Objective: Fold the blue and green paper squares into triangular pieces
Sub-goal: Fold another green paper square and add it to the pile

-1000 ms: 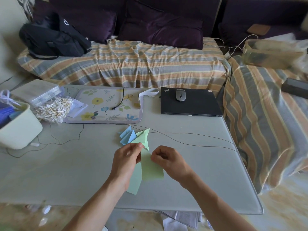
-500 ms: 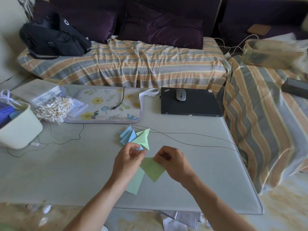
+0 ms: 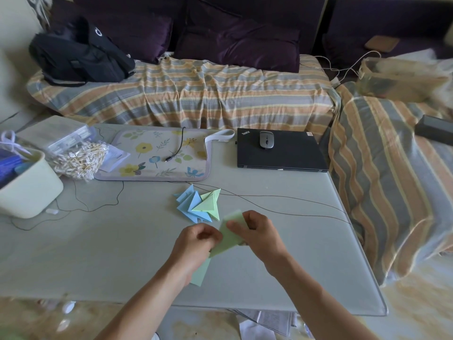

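Above the grey table (image 3: 98, 253) I hold a green paper piece (image 3: 229, 238) between both hands. My left hand (image 3: 196, 244) pinches its left side, and my right hand (image 3: 255, 234) grips its right side with thumb and fingers. Another pale green sheet (image 3: 201, 273) lies flat on the table, partly under my left hand. A pile of folded blue triangles (image 3: 187, 204) and green triangles (image 3: 208, 204) rests just beyond my hands.
A thin black cable (image 3: 282, 207) crosses the table behind my hands. A closed black laptop (image 3: 282, 155) with a mouse (image 3: 266, 139) sits at the back right, a floral mat (image 3: 159, 155) at the back, and a cream tub (image 3: 29, 187) and bag of cotton swabs (image 3: 78, 159) at the left.
The green paper went from a long strip to a shorter folded shape, lifted and turned between my hands. My right hand moved up and right a little.
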Motion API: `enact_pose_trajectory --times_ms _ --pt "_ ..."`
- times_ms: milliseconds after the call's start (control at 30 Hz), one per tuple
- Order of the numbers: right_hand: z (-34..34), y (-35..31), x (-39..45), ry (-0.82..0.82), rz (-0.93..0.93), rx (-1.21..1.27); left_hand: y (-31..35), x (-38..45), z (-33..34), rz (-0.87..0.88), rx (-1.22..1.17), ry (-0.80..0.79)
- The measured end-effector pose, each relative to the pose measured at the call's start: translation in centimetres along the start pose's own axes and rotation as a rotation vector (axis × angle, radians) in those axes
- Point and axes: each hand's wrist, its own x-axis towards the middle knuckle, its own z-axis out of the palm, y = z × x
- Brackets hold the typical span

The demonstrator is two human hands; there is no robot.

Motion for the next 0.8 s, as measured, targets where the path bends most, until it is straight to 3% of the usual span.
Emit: enact_pose_trajectory --times_ms 200,400,667,800 --pt "0.1 0.4 -0.1 -0.111 0.023 0.008 0.2 0.6 -0.4 -0.106 -0.149 0.014" --pt "0.0 -0.1 -0.4 -0.201 -0.008 -0.054 0.7 0.6 -0.3 -0.065 -0.28 0.072" --pt "0.0 -0.3 -0.1 -0.046 -0.069 0.06 1.1 0.5 -0.5 -0.124 -0.463 0.071" --pt "0.0 -0.4 -0.2 -0.046 -0.099 0.106 1.1 0.5 -0.6 -0.141 -0.515 0.063"
